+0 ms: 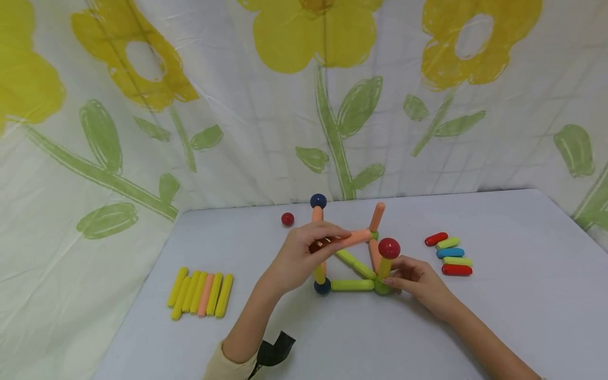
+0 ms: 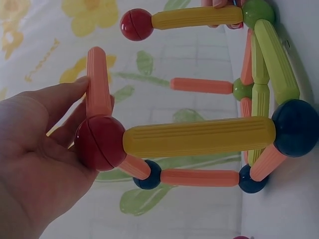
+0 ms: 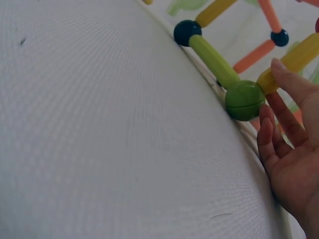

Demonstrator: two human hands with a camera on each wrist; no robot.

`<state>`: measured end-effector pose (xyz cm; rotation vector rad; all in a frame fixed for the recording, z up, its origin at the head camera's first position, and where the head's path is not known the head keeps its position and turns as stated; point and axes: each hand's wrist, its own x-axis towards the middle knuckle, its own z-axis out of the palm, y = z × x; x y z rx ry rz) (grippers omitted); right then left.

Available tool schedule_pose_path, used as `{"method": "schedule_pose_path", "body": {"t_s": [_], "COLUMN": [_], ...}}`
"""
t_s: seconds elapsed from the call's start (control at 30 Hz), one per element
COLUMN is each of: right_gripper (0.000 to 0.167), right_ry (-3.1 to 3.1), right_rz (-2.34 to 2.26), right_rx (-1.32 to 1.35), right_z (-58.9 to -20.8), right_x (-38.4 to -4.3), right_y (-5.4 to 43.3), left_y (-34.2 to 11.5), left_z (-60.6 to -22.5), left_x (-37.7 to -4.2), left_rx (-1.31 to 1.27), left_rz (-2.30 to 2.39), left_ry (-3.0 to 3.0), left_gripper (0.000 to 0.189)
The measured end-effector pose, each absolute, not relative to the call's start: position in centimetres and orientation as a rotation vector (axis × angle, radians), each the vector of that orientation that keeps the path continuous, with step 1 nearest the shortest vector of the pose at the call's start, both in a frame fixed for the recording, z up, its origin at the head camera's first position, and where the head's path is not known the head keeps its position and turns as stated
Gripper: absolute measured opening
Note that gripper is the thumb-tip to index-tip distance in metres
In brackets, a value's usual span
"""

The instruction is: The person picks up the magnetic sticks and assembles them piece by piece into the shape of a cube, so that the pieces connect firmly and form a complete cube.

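Note:
My left hand [image 1: 296,253] pinches an orange rod [image 1: 357,238] between thumb and fingers, above the near left corner of a frame of rods and balls. In the left wrist view this orange rod [image 2: 97,82] meets a red ball [image 2: 100,142] on top of a yellow upright rod [image 2: 199,137], which stands on a dark blue ball [image 2: 295,128]. My right hand [image 1: 421,285] grips another yellow upright [image 1: 385,268] low down, its fingertips at the green ball [image 3: 244,100] below. A red ball [image 1: 389,248] caps that upright. Light green rods [image 1: 352,285] join the lower balls.
Several yellow rods [image 1: 195,292] and one orange rod [image 1: 206,294] lie in a row on the white table at left. A loose red ball [image 1: 287,219] sits behind the frame. Short red, green and blue rods [image 1: 450,253] lie at right. A flowered curtain [image 1: 266,132] hangs behind.

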<state>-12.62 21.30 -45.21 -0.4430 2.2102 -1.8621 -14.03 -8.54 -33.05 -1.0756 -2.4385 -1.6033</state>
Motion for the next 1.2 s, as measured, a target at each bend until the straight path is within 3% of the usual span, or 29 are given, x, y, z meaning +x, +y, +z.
{"method": "schedule_pose_path", "body": {"t_s": [0.37, 1.2], "right_gripper": [0.035, 0.034], "right_ry": [2.227, 2.216], "right_rz": [-1.851, -1.855], "right_rx": [-0.443, -0.466], "right_z": [-45.4, -45.26], "right_x": [-12.72, -12.63], "right_y": [21.31, 21.29], "left_y": [-7.97, -7.93], "left_z": [-33.22, -33.16], "left_x": [-14.03, -13.8], "left_rx": [-1.226, -1.173], "left_rz": [-1.457, -1.364], "left_ry": [-2.478, -2.567], "left_gripper": [0.025, 0.026]}}
